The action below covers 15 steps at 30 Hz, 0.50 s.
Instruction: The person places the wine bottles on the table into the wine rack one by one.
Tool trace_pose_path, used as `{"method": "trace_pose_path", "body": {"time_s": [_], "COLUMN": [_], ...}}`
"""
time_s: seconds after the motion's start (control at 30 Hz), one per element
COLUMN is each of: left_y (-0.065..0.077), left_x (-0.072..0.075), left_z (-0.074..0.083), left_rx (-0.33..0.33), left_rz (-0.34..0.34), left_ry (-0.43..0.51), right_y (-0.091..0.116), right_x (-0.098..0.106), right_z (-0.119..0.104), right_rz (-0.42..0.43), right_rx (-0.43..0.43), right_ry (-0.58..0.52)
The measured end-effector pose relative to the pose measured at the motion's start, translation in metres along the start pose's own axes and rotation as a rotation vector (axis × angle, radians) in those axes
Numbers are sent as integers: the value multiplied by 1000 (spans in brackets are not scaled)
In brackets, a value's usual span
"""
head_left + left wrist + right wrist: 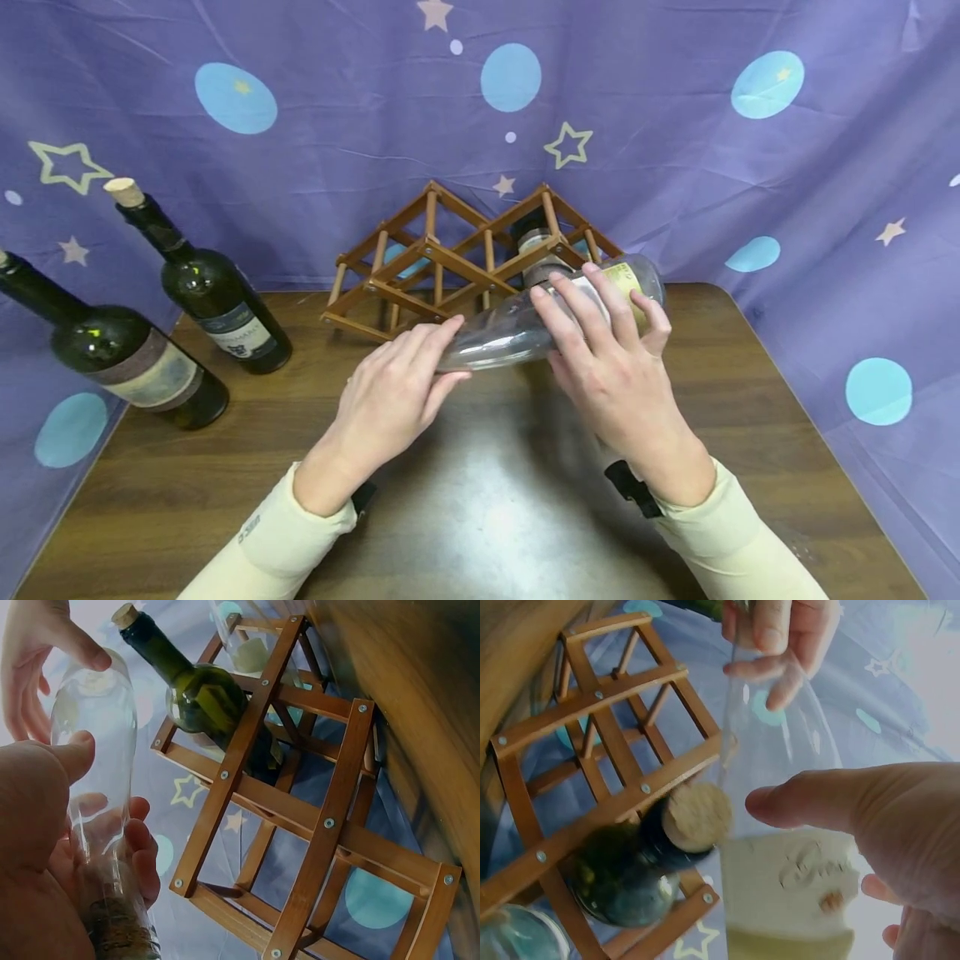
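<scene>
Both hands hold a clear glass bottle (498,333), tilted sideways in front of the wooden rack. My left hand (393,387) wraps round its neck, where a cork shows inside the glass in the left wrist view. The right hand (611,367) grips the body near the base, fingers over the top and thumb below. A pale label (791,881) with script faces the right wrist camera. Behind the held bottle, the folding wine rack (465,271) carries a corked green bottle (214,701) and a second clear bottle (251,652).
Two dark corked wine bottles stand at the left of the wooden table, one nearer (142,362) and one farther back (225,300). A purple curtain (360,100) with stars and dots hangs behind the rack and along the table's sides.
</scene>
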<state>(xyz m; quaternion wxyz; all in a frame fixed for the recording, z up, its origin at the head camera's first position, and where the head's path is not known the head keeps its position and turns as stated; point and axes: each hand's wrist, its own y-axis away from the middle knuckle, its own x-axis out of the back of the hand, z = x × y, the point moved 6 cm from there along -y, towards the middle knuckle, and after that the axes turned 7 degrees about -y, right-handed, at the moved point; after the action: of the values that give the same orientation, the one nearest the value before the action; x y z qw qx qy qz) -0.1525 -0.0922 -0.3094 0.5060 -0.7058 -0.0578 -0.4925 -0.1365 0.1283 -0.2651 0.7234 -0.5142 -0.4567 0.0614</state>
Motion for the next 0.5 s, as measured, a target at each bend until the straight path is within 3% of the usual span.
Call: {"method": "trace_pose_path", "body": {"time_s": [0.33,0.5], "left_y": [5,11], "left_x": [8,12], "left_z": [-13,-20], "left_rx": [61,101], "left_rz": [7,-6], "left_ry": [23,37], "right_y": [-3,3], "right_x": [26,27], "right_z": [34,63], "right_rz": [167,169], "right_rx": [-89,-152], "right_ry": [-11,-11]}}
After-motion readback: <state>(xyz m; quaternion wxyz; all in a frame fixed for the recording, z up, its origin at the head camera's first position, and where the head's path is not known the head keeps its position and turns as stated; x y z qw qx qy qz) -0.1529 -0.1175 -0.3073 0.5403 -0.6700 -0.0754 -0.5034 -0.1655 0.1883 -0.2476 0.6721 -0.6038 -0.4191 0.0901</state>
